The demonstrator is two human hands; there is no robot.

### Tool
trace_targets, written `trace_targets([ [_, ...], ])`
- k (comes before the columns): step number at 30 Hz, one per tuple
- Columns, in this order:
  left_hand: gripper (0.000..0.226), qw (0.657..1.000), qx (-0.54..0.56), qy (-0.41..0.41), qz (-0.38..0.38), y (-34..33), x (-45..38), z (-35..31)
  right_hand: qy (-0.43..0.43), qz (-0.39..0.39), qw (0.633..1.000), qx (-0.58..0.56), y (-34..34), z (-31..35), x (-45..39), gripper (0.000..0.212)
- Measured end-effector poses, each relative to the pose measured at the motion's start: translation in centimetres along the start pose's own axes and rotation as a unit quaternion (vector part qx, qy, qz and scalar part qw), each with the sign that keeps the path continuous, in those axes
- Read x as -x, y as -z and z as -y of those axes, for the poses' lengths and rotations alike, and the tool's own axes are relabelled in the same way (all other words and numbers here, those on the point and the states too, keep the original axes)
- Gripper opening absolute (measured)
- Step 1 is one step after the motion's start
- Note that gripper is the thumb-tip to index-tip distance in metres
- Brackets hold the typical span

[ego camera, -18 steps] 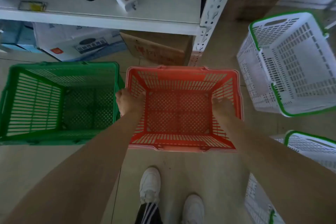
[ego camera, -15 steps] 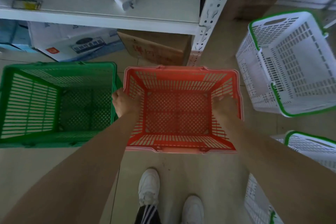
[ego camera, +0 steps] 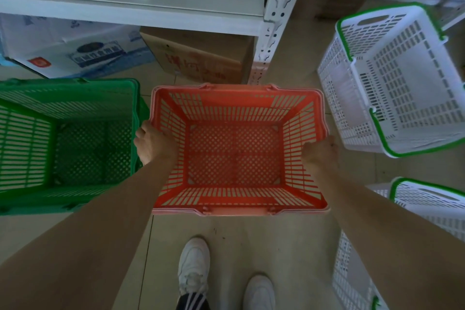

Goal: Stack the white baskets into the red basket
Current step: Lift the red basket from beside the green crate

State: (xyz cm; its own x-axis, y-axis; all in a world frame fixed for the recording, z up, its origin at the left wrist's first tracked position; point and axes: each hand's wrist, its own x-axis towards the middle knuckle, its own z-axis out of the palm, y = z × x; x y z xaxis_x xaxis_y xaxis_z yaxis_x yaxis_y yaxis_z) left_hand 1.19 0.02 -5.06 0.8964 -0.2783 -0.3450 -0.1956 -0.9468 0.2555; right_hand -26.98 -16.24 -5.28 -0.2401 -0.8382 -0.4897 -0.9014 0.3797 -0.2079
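The empty red basket sits on the floor straight ahead of me, open side up. My left hand grips its left rim and my right hand grips its right rim. A white basket with green trim lies tilted on the floor at the upper right. A second white basket lies at the lower right, partly hidden behind my right forearm.
A green basket stands right against the red one's left side. A white metal shelf with a charger on it hangs over cardboard boxes behind the baskets. My white shoes stand on the tiled floor below.
Both hands have slid outward from inside the red basket onto its side rims. The view has shifted slightly downward; the baskets lie as before.
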Motion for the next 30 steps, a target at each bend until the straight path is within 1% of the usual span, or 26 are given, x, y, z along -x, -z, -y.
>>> trace_targets([
  [4,0.053,0.999,-0.020,0.034,0.030,0.0,-0.6,-0.2,-0.019,0.016,1.000,0.000,-0.4,-0.6,-0.7,0.063],
  [10,0.053,0.996,-0.021,0.083,0.017,-0.2,-0.1,-0.8,-0.075,-0.011,0.997,-0.020,-0.3,-0.6,-1.0,0.053],
  [15,0.052,0.997,0.005,0.072,0.013,-0.1,0.5,-1.1,-0.089,-0.034,0.995,-0.022,1.4,-1.6,-0.8,0.049],
  [18,0.051,0.998,0.014,0.064,0.001,0.3,1.3,-1.6,-0.080,-0.040,0.996,-0.002,3.2,-1.8,-0.4,0.047],
  [22,0.048,0.998,0.019,0.050,-0.015,2.3,2.6,-2.4,-0.071,-0.057,0.996,-0.006,6.3,-1.4,0.9,0.044],
  [27,0.049,0.997,0.028,0.055,-0.046,6.5,3.8,-4.3,-0.044,-0.061,0.997,0.012,11.0,-0.1,3.0,0.053],
  [30,0.050,0.997,0.033,0.048,-0.058,9.5,4.2,-5.5,-0.031,-0.080,0.996,0.009,13.9,1.1,4.3,0.051],
])
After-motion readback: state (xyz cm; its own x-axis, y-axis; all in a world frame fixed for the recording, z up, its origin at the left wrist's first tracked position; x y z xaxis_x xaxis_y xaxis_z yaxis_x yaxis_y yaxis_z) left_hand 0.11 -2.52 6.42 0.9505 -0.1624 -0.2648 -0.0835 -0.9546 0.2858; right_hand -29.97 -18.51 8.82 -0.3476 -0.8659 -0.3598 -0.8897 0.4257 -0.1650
